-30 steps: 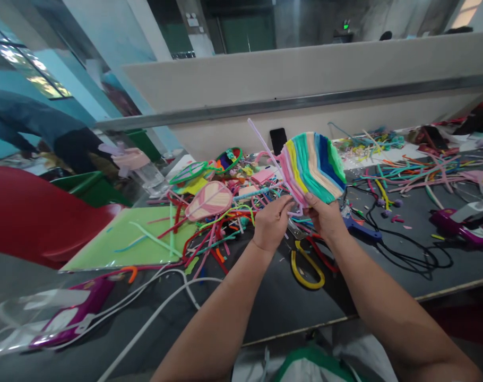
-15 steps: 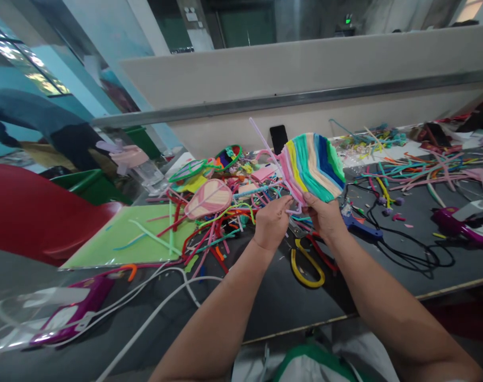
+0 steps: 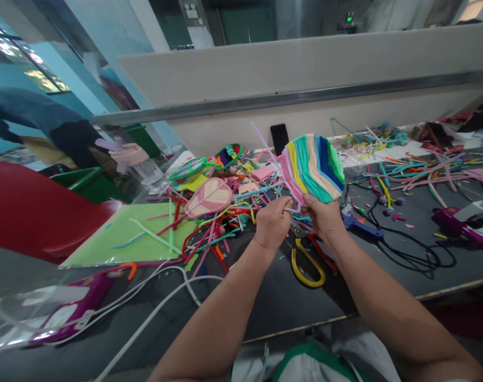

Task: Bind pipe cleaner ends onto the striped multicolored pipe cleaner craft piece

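My right hand is closed on the lower edge of a striped pipe-cleaner panel, its thumb on the front. The panel has rows of pink, yellow, teal, cream, blue and green. Along its left side runs a lilac pipe cleaner, its long end sticking up past the panel. Its lower part bends beneath the panel towards my left hand, whose fingers pinch it; the fingertips are partly hidden. Below my hands lie scissors with one yellow and one red handle.
Loose pipe cleaners and a pink leaf-shaped piece lie left of my hands. A blue glue gun with black cable is at the right. A phone leans on the partition. Purple devices and a bottle stand further out.
The lower bend of the lilac pipe cleaner has shifted slightly up between my hands. The panel and both hands stay nearly in place.
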`<state>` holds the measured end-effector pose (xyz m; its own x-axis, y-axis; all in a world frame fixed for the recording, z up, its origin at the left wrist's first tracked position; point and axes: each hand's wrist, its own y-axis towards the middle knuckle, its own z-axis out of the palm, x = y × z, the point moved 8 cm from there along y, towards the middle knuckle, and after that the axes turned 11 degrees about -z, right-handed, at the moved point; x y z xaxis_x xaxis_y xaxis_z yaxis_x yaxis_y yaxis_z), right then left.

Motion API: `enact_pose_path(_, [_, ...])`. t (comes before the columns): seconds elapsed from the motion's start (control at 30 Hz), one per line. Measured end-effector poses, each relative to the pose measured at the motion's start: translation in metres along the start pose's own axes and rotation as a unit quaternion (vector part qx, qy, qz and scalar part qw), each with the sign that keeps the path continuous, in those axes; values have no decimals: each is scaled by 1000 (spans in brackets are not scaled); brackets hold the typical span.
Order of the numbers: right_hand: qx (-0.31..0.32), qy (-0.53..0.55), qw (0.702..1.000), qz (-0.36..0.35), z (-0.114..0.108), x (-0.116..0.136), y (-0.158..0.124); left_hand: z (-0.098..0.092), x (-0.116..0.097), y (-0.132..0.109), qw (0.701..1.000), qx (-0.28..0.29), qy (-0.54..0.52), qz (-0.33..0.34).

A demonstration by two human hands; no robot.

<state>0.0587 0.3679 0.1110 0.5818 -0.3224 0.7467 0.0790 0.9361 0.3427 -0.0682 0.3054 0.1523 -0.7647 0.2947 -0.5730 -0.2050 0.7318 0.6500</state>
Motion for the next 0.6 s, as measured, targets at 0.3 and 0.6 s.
enact_pose_path(0.3, [-9, -14, 1000, 3, -2, 0, -1, 3, -1, -1, 999, 3, 46, 10])
enact_pose_path(0.6, [-17, 28, 999, -24, -7, 14, 10, -19, 7, 2, 991, -89, -101, 0])
